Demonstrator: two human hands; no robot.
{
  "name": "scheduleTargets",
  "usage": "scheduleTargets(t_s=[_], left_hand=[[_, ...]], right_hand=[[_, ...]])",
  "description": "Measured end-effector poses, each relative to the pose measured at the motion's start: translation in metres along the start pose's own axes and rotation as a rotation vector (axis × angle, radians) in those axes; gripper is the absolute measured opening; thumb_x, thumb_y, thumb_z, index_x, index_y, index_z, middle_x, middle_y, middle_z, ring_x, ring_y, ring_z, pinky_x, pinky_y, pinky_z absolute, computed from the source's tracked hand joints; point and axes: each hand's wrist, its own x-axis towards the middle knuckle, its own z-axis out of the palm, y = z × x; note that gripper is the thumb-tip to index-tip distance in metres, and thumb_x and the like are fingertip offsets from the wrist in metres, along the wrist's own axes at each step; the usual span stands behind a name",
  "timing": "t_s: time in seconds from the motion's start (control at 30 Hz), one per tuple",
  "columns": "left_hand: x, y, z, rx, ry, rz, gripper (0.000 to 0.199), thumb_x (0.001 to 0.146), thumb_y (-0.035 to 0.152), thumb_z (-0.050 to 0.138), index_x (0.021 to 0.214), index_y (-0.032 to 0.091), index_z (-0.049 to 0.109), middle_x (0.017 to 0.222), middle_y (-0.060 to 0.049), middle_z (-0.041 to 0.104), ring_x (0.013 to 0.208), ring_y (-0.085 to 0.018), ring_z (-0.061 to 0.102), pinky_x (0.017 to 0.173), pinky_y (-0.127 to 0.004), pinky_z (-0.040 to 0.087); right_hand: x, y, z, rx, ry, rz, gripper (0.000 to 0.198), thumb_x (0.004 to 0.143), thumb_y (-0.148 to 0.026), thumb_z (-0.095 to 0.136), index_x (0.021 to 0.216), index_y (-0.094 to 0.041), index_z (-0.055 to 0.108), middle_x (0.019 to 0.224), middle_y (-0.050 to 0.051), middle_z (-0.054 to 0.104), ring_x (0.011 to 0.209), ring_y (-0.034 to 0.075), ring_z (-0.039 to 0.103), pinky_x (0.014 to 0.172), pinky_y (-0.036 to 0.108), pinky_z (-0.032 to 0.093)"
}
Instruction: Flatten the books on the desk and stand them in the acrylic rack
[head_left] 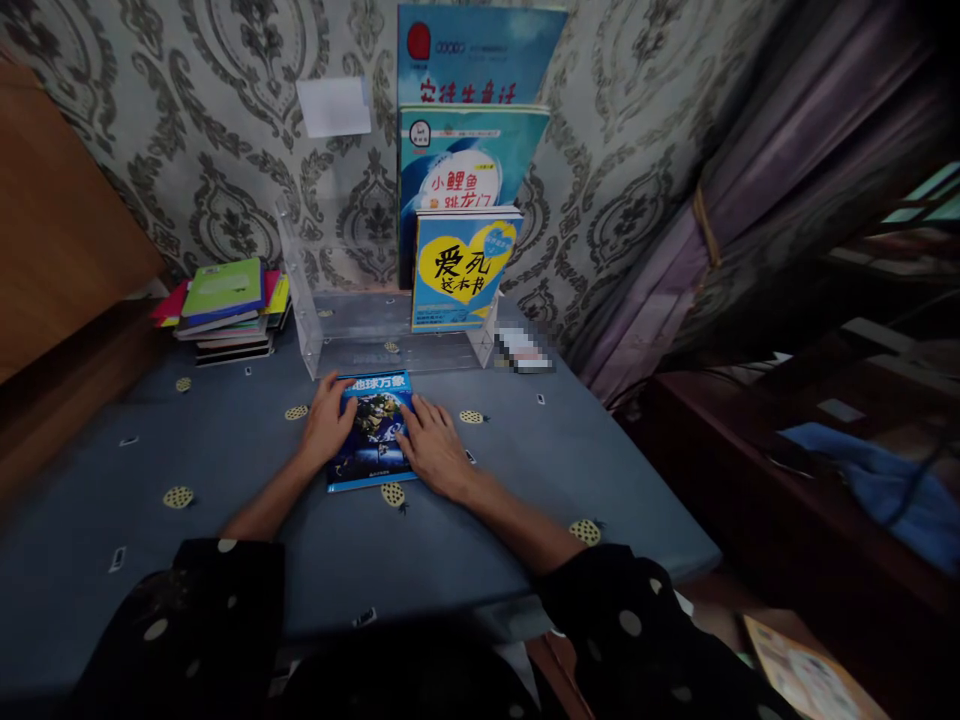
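Observation:
A blue book (379,418) with a picture of the earth on its cover lies face up on the cloth-covered table. My left hand (328,420) grips its left edge, the thumb over the cover and the fingertips near the upper left corner. On the opposite side, my right hand (436,440) holds the right edge, thumb and a finger reaching onto the cover. Just behind the book stands a clear plastic book rack (304,310). Leaning at the rack's right side are a blue book with a yellow heart (465,275), a teal book (517,145) and a taller blue book (480,40).
Several books and notebooks form a stack (229,300) at the back left. A blurred-out item (525,350) lies right of the rack. A wooden panel (60,230) borders the left, a purple curtain (697,210) the right. Blue cloth (870,480) rests on dark furniture beyond the table's edge.

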Motion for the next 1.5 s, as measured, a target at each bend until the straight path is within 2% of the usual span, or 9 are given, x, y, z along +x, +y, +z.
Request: scheduleTargets(t_s=[0.27, 0.47, 0.63, 0.7, 0.77, 0.87, 1.0, 1.2, 1.5], left_hand=[[0.011, -0.008, 0.001, -0.461, 0.098, -0.37, 0.035, 0.076, 0.023, 0.062, 0.111, 0.017, 0.06, 0.104, -0.007, 0.071, 0.1, -0.021, 0.07, 0.095, -0.038, 0.054], [0.008, 0.001, 0.0, -0.645, 0.017, -0.534, 0.024, 0.072, 0.021, 0.07, 0.095, 0.015, 0.066, 0.077, -0.004, 0.074, 0.069, -0.019, 0.072, 0.075, -0.035, 0.061], [0.01, 0.025, -0.01, -0.743, -0.02, -0.548, 0.018, 0.074, 0.02, 0.069, 0.091, 0.014, 0.069, 0.078, -0.005, 0.076, 0.073, -0.02, 0.074, 0.076, -0.035, 0.062], [0.011, 0.04, -0.015, -0.803, -0.029, -0.487, 0.021, 0.073, 0.024, 0.073, 0.092, 0.015, 0.069, 0.082, -0.005, 0.076, 0.081, -0.022, 0.074, 0.08, -0.035, 0.061], [0.013, 0.057, -0.021, -0.86, -0.034, -0.366, 0.027, 0.071, 0.029, 0.078, 0.094, 0.016, 0.07, 0.087, -0.005, 0.077, 0.09, -0.024, 0.074, 0.084, -0.036, 0.06], [0.016, 0.078, -0.036, -0.859, -0.051, -0.163, 0.036, 0.07, 0.039, 0.083, 0.098, 0.019, 0.072, 0.096, -0.004, 0.077, 0.1, -0.026, 0.071, 0.09, -0.038, 0.059], [0.013, 0.088, -0.066, -0.659, -0.163, 0.045, 0.035, 0.071, 0.046, 0.083, 0.095, 0.021, 0.076, 0.096, -0.005, 0.077, 0.101, -0.028, 0.071, 0.091, -0.042, 0.058], [-0.027, 0.071, -0.084, -0.163, -0.687, 0.305, 0.033, 0.082, 0.04, 0.075, 0.113, 0.029, 0.075, 0.123, -0.008, 0.072, 0.12, -0.031, 0.065, 0.108, -0.053, 0.044], [-0.092, 0.043, -0.061, 0.13, -0.702, 0.54, 0.055, 0.086, 0.025, 0.069, 0.139, 0.029, 0.055, 0.142, -0.01, 0.059, 0.134, -0.026, 0.054, 0.119, -0.058, 0.029]], right_hand=[[0.001, 0.005, 0.007, 0.058, 0.031, -0.033, 0.05, 0.102, -0.035, 0.043, 0.144, -0.008, 0.047, 0.154, 0.025, 0.041, 0.144, 0.035, 0.037, 0.117, 0.056, 0.029], [0.002, 0.008, 0.003, 0.121, 0.028, -0.02, 0.051, 0.1, -0.035, 0.047, 0.143, -0.007, 0.048, 0.153, 0.025, 0.042, 0.143, 0.035, 0.039, 0.117, 0.052, 0.029], [0.01, 0.029, 0.003, 0.547, 0.119, 0.054, 0.057, 0.092, -0.04, 0.061, 0.142, -0.016, 0.048, 0.132, 0.016, 0.064, 0.119, 0.03, 0.06, 0.101, 0.048, 0.049], [0.016, 0.037, -0.002, 0.862, 0.047, 0.056, 0.049, 0.09, -0.042, 0.063, 0.131, -0.018, 0.056, 0.105, 0.009, 0.074, 0.092, 0.023, 0.07, 0.079, 0.037, 0.057], [0.022, 0.041, -0.012, 1.119, -0.036, 0.025, 0.04, 0.088, -0.045, 0.064, 0.116, -0.017, 0.063, 0.089, 0.005, 0.074, 0.069, 0.017, 0.067, 0.058, 0.026, 0.054], [0.03, 0.039, -0.034, 1.246, 0.001, -0.085, 0.035, 0.085, -0.047, 0.068, 0.106, -0.018, 0.066, 0.089, 0.003, 0.073, 0.066, 0.014, 0.066, 0.054, 0.022, 0.052], [0.028, 0.033, -0.053, 1.051, 0.212, -0.217, 0.024, 0.092, -0.039, 0.06, 0.106, -0.021, 0.067, 0.099, 0.005, 0.072, 0.089, 0.018, 0.07, 0.083, 0.036, 0.059], [-0.004, 0.042, -0.034, 0.68, 0.256, -0.357, 0.02, 0.088, -0.018, 0.056, 0.103, -0.022, 0.068, 0.113, 0.008, 0.073, 0.109, 0.022, 0.068, 0.097, 0.043, 0.054], [-0.033, 0.06, -0.019, 0.524, 0.108, -0.553, 0.038, 0.082, -0.001, 0.051, 0.112, -0.021, 0.065, 0.126, 0.012, 0.069, 0.127, 0.023, 0.06, 0.104, 0.047, 0.052]])
